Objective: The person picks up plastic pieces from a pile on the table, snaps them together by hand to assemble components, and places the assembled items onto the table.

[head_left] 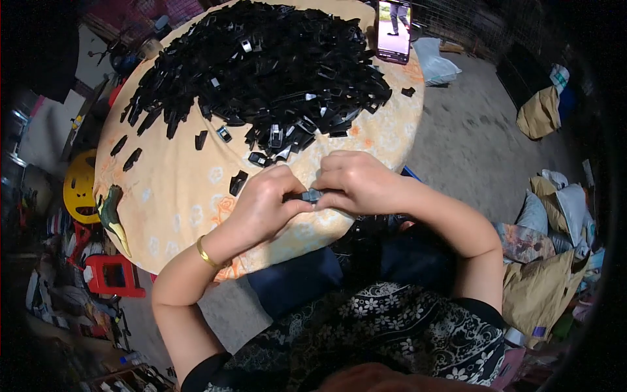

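Near the front edge of the round table, my left hand [266, 201] and my right hand [356, 181] meet, fingers closed in a pinch. Between their fingertips is a small black plastic part [311, 195], gripped from both sides and mostly covered by the fingers. A gold bangle circles my left wrist. Just beyond my hands, a large heap of similar black plastic parts [274, 72] spreads over the far half of the table. A few of them lie loose, such as a black piece [238, 183] beside my left hand.
A floral yellow cloth [176, 215] covers the table. On its left edge lies a dark green, yellow-tipped object [112, 215]; a phone [394, 31] stands at the far right. A red stool [112, 276] and a yellow round seat [81, 186] are left; bags [542, 287] sit right.
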Action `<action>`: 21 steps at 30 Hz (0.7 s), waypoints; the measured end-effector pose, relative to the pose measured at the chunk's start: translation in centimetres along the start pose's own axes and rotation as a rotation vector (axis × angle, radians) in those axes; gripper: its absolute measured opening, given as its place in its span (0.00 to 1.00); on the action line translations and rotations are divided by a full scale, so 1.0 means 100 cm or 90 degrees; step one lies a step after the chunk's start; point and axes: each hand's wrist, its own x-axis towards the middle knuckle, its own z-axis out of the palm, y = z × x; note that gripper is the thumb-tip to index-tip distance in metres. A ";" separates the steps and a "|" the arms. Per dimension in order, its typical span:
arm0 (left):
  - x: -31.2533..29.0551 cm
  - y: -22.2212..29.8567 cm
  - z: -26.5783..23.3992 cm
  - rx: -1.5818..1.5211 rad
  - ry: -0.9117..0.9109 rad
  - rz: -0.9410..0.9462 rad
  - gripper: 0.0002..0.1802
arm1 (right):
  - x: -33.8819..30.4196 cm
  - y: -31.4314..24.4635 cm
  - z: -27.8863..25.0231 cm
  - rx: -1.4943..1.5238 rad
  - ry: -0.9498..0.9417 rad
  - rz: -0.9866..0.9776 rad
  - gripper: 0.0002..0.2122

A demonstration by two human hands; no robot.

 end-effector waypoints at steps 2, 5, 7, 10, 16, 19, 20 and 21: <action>-0.001 0.002 -0.006 -0.050 -0.061 0.051 0.12 | -0.001 0.000 -0.007 0.040 -0.041 0.009 0.13; -0.001 0.001 -0.014 -0.101 -0.100 0.089 0.11 | -0.002 0.005 -0.022 0.078 -0.014 0.084 0.11; 0.005 -0.007 -0.020 -0.058 -0.014 0.085 0.09 | -0.005 0.017 -0.026 -0.122 0.110 0.098 0.11; 0.023 -0.044 -0.041 0.237 0.222 0.059 0.07 | -0.001 0.032 -0.017 -0.240 0.160 0.099 0.14; 0.050 -0.116 -0.071 0.424 0.197 0.014 0.18 | 0.024 0.024 0.012 -0.371 0.095 0.003 0.16; 0.054 -0.124 -0.072 0.380 0.201 -0.012 0.23 | 0.031 0.026 0.018 -0.391 0.118 0.032 0.13; 0.057 -0.122 -0.072 0.386 0.205 0.016 0.24 | 0.032 0.025 0.017 -0.395 0.122 0.043 0.13; 0.055 -0.119 -0.074 0.384 0.150 -0.067 0.26 | 0.032 0.024 0.015 -0.386 0.070 0.073 0.11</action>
